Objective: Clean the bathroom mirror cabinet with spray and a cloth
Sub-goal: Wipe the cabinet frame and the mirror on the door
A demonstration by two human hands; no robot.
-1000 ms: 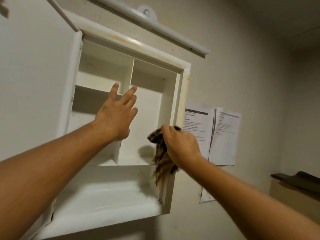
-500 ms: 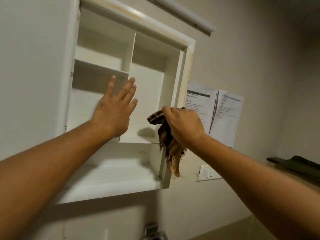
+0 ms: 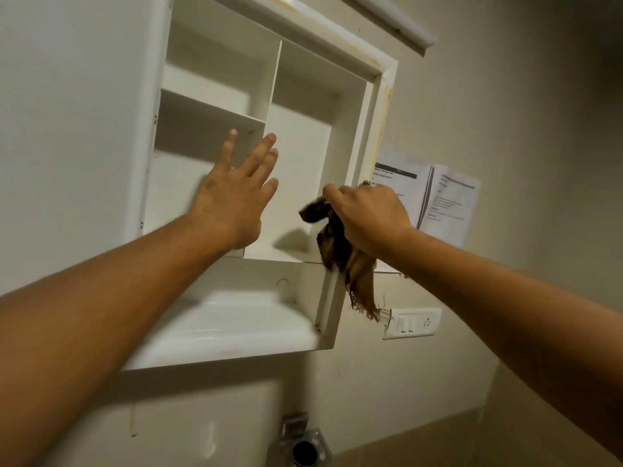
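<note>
Before the open cabinet point(image 3: 377, 106), the right hand point(image 3: 369, 217) grips a bunched brown cloth point(image 3: 344, 254) at the cabinet's right edge. The left hand point(image 3: 232, 197) is spread flat with straight fingers, holding nothing, just below the cabinet's upright divider point(image 3: 271, 85). No spray bottle shows. The shelves look bare and white, so wiping inside seems under way. How much remains, mirror included, I cannot tell.
</note>
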